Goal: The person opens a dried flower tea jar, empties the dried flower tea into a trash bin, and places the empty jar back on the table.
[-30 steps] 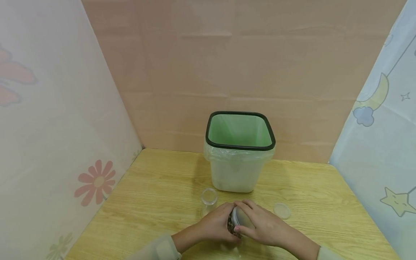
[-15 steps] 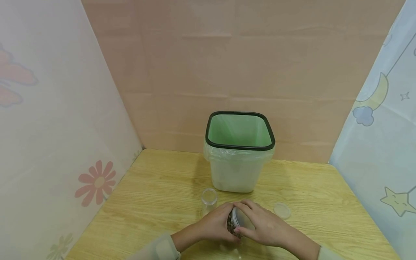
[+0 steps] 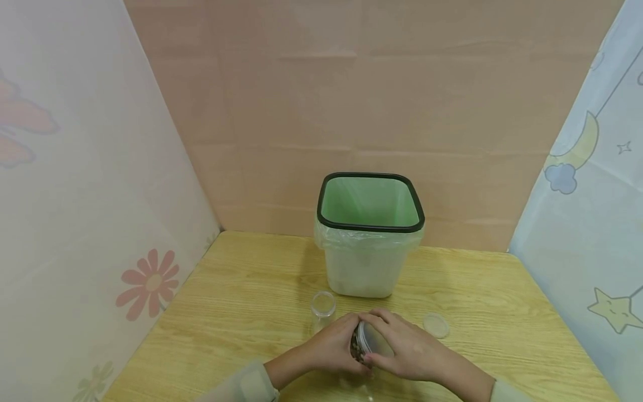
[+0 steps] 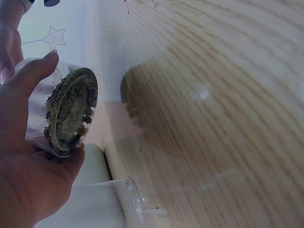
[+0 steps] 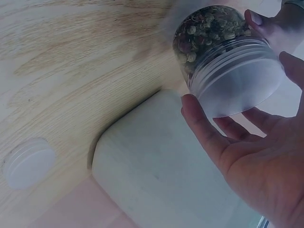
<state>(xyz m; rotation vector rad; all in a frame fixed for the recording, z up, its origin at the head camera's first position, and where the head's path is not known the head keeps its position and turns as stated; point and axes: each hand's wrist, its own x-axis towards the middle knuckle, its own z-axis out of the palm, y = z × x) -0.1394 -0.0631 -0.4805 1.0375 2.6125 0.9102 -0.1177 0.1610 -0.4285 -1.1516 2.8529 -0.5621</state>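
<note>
In the head view a clear jar (image 3: 357, 347) of dried, dark, flower-like bits is tilted on its side between both hands, low over the table. The left hand (image 3: 331, 346) grips its body, the thumb and fingers curled round it. The right hand (image 3: 409, 347) holds the translucent screw lid (image 3: 377, 338) at its rim. In the right wrist view the lid (image 5: 242, 85) sits on the jar's mouth, with fingertips around its edge. The left wrist view shows the jar's base (image 4: 71, 111), the bits lying against it.
Just beyond the left hand stands a second clear jar (image 3: 323, 309). A loose translucent lid (image 3: 436, 325) lies on the wooden table (image 3: 251, 279) to the right. Behind the hands is a pale bin (image 3: 364, 271) with a dark rim and a plastic liner. Printed sheets hang on both sides.
The right hand's fingertips have shifted very slightly round the lid, the index finger leftward and the thumb downward. The left hand keeps its grip on the jar, nearly still.
</note>
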